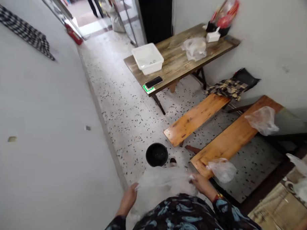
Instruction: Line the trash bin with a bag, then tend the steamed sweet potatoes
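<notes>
Evidently, in the head view, the person held a spread of translucent plastic (pixel 166 185) at waist height, in front of a dark patterned garment (pixel 178 216); whether it was a bag or a sheet could not be told. The left hand (pixel 129 197) had its fingers clamped on the left edge of the plastic, and the right hand (pixel 200 185) had its fingers pinched on the right edge, so the upper rim stretched between them. Just past that rim, a black basin (pixel 157 155) stood on the speckled floor (pixel 128 119), with the tip of a shoe (pixel 173 160) beside it.

Farther off, a white tub (pixel 148 58) sat at the left end of the wooden worktop (pixel 172 49), and a phone (pixel 153 82) lay at its near left corner, partly over a green-edged card (pixel 149 89). Towards the right end were a crumpled clear bag (pixel 196 49) and a small white box (pixel 213 36). On the wider bench (pixel 227 142), one pale bag (pixel 223 170) hung over the near end and another (pixel 263 120) lay towards the far end.
</notes>
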Action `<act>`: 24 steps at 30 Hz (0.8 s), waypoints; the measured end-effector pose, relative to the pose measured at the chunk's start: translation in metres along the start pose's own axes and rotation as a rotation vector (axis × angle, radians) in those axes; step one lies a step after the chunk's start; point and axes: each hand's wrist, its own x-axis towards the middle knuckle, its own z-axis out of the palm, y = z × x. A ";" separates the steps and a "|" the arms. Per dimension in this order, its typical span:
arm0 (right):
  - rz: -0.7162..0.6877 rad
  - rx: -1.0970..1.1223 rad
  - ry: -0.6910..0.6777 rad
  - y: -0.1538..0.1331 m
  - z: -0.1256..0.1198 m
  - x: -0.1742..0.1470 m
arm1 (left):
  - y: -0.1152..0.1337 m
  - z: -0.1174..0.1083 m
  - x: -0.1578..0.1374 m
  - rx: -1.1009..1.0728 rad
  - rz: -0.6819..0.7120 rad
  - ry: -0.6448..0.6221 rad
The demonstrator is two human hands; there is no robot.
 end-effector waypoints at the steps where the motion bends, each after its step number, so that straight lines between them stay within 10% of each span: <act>1: 0.011 0.021 -0.004 0.006 0.006 0.006 | -0.007 0.006 0.005 -0.021 -0.019 0.015; 12: -0.066 0.161 0.006 0.019 0.083 0.090 | -0.088 0.061 0.066 -0.254 -0.187 0.103; 20: 0.061 0.133 0.060 0.058 0.195 0.208 | -0.156 0.115 0.188 -0.385 -0.215 -0.090; 24: 0.189 0.052 0.156 0.094 0.214 0.250 | -0.167 0.145 0.232 -0.448 -0.129 -0.287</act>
